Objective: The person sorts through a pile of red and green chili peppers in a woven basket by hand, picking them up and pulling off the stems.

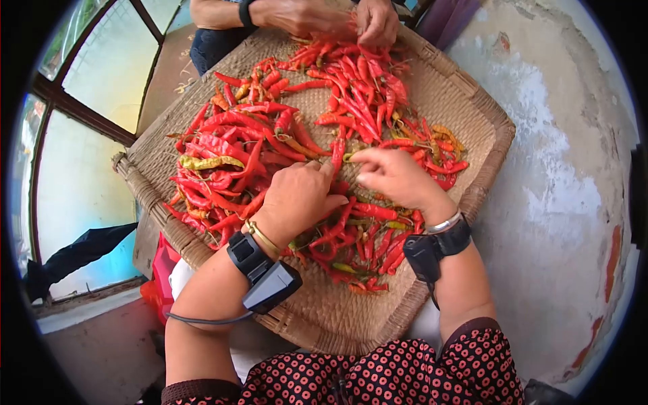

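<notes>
Red chili peppers (226,145) lie in piles on a woven tray (310,320). My left hand (300,196) is closed at the middle of the tray, its fingers around a red pepper (339,150) that points away from me. Just right of it, my right hand (391,174) pinches at the green stem end (349,156) near that pepper; whether the stem is still joined to it is too small to tell. A yellowish pepper (210,163) rests on the left pile. More red peppers lie beneath and between my hands.
Across the tray, another person's two hands (376,21) are at the far pile. A window (84,196) and a black cloth-like object (81,260) are on the left. A worn wall (540,169) stands close on the right.
</notes>
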Demonstrator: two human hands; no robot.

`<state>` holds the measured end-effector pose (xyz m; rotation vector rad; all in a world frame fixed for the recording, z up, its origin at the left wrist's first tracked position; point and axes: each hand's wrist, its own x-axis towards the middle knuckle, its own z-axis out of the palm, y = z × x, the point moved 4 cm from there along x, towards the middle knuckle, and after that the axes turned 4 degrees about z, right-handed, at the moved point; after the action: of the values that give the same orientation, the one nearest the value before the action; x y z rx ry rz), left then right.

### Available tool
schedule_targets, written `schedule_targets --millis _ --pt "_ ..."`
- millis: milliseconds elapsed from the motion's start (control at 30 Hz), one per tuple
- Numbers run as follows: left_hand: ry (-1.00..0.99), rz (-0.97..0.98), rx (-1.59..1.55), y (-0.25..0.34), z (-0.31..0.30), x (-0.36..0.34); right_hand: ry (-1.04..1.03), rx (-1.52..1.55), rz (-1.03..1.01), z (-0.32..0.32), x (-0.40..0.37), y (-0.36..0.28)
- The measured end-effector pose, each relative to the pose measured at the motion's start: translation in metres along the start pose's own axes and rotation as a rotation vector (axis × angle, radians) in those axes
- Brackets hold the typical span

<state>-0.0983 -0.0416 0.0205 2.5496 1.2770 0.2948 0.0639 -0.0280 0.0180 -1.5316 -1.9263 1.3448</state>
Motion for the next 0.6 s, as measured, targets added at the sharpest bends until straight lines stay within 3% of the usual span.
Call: schedule_targets --millis 33,67,200,267,400,567,600 --pt "0.034 0.014 -0.015 0.001 0.003 0.000 -0.023 -0.120 -0.044 0.006 -0.001 -0.001" --pt "0.044 0.027 -0.011 0.001 0.008 0.002 -0.055 -0.355 -0.229 0.010 -0.003 -0.007" --pt "-0.027 0.108 0.004 -0.006 0.030 0.002 -0.085 -0.742 -0.053 0.023 -0.014 0.006" --pt "-0.103 0.062 -0.038 -0.010 0.035 0.004 -0.095 -0.839 0.003 0.024 -0.016 0.006" --pt "-0.050 0.071 -0.049 -0.004 0.025 0.003 -0.164 -0.919 0.010 0.027 -0.018 0.007" --pt "-0.102 0.189 -0.013 -0.008 0.039 0.006 -0.186 -0.945 0.084 0.029 -0.017 0.013" --pt "0.000 0.123 -0.272 -0.009 0.031 0.007 -0.206 -0.935 0.107 0.029 -0.023 0.018"
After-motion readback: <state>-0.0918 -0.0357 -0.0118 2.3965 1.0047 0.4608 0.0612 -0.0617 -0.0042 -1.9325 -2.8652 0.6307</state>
